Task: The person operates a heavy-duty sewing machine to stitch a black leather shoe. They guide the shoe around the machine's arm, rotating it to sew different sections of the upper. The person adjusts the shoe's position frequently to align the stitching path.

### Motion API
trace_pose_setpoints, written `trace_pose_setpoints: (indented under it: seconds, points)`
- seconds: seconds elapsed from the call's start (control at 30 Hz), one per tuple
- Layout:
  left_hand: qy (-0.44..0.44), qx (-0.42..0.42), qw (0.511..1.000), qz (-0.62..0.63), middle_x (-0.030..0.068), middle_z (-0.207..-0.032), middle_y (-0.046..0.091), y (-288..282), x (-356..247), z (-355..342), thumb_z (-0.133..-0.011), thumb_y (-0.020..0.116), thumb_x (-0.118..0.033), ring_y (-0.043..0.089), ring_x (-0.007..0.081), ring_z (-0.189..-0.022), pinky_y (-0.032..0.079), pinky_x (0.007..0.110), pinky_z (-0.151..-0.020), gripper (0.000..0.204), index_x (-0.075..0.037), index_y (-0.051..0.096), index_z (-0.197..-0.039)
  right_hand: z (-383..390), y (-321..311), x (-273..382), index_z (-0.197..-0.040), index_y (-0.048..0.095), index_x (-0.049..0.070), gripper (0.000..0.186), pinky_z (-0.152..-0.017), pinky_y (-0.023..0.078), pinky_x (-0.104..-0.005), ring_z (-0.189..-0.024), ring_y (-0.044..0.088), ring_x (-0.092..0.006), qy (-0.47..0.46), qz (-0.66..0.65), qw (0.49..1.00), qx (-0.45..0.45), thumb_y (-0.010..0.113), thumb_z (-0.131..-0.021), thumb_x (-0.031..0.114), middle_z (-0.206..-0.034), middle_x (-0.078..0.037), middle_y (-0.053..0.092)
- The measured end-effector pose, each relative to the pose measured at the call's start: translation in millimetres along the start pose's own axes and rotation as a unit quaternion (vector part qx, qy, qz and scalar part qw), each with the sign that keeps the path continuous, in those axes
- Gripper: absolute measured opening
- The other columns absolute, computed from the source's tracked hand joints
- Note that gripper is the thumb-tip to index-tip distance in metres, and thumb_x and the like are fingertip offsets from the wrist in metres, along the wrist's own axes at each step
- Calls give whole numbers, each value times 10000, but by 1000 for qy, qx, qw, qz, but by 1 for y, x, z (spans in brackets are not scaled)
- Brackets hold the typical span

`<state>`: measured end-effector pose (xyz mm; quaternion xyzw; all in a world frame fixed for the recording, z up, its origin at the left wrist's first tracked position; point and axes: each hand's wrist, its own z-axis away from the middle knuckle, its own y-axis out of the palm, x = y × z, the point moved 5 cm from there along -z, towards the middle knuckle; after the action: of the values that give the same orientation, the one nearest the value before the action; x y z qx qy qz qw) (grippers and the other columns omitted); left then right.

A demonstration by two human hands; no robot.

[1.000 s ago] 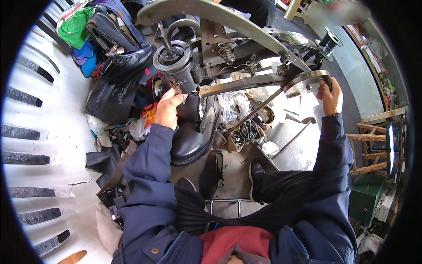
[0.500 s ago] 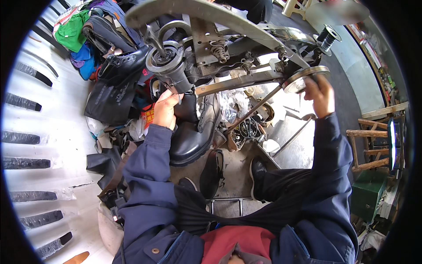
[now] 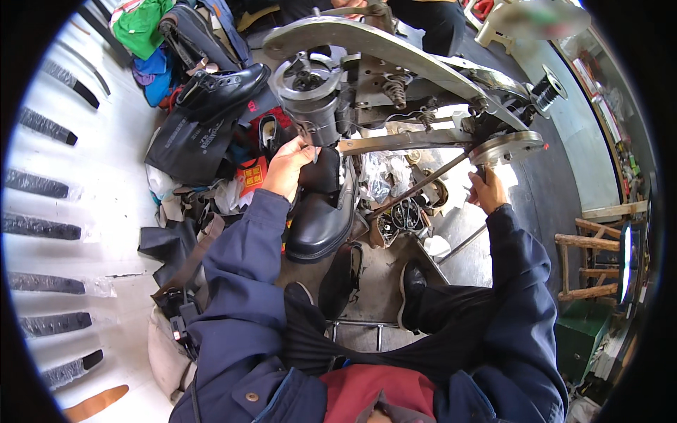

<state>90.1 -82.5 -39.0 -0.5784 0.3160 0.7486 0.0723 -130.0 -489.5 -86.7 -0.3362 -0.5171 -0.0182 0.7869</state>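
Note:
A hand-cranked shoe sewing machine (image 3: 395,67) stands in front of me, its metal head (image 3: 310,95) at the left and a crank wheel (image 3: 506,146) at the right. Just under the head, my left hand (image 3: 285,169) pinches the upper edge of a black leather boot (image 3: 319,224). The boot hangs toe toward me; where its upper meets the machine is partly hidden by the fingers. Below the wheel rim, my right hand (image 3: 488,192) is closed around the wheel's dark handle (image 3: 481,170).
A thread spool (image 3: 549,92) sits at the machine's right end. Another black shoe (image 3: 340,280) lies on the floor between my feet. Shoes, cloth and bags pile up at the left, beside a white sheet (image 3: 116,268) with wrapped dark strips. A wooden stool (image 3: 591,257) stands right.
My right hand has moved down and toward me with the crank handle. The left hand stays at the boot under the machine head. The whole view has shifted slightly.

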Motion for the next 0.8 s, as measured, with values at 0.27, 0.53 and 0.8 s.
trace_pose_setpoints:
  seconds: [0.27,0.53,0.8]
  points:
    - [16,15,999,37,-46,-882,633,-6,1,8,-967,666,-136,560,46,-842,431,217,-824,88,-65,656,-916,13,5,29,-965,541,-13,213,-439,471,-286,-486,613,-165,14,-4,1000,-9,589,-964,195,-649,-77,597]
    - [33,-3,999,16,-58,-843,627,-2,-4,6,-946,645,-87,558,33,-806,439,200,-779,72,-61,665,-882,36,-7,91,-967,610,-19,217,-500,498,-278,-538,613,-133,-108,-60,992,-6,607,-959,198,-669,-69,616]
    - [33,-22,999,-20,-65,-798,597,3,-8,3,-931,634,-96,519,24,-782,392,200,-786,110,-76,640,-823,-7,-133,32,-946,613,22,144,-461,399,-253,-506,517,-100,-162,-34,957,-239,620,-931,166,-658,-29,575]
